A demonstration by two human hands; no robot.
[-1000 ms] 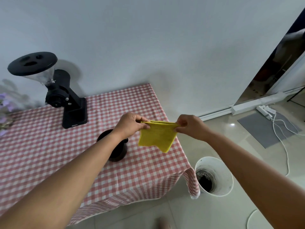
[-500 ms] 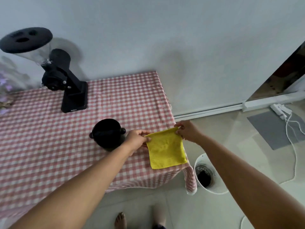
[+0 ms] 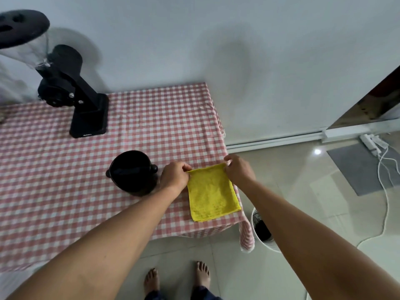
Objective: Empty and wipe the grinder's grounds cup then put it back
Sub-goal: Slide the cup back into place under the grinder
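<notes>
A folded yellow cloth (image 3: 211, 192) lies flat on the checked tablecloth (image 3: 65, 182) near the table's right front corner. My left hand (image 3: 174, 177) pinches its far left corner and my right hand (image 3: 237, 169) pinches its far right corner. The black grounds cup (image 3: 132, 172) stands upright on the table just left of my left hand, not touched by either hand. The black grinder (image 3: 71, 92), with its clear hopper and black lid, stands at the back left by the wall.
A white bin (image 3: 263, 231) with dark grounds inside stands on the floor below the table's right corner. A power strip with white cables (image 3: 383, 169) and a grey mat (image 3: 365, 169) lie on the floor at right. My bare feet (image 3: 177, 278) show below.
Both hands lowered the yellow cloth from mid-air onto the table, where it now lies flat. The cup and grinder have not moved.
</notes>
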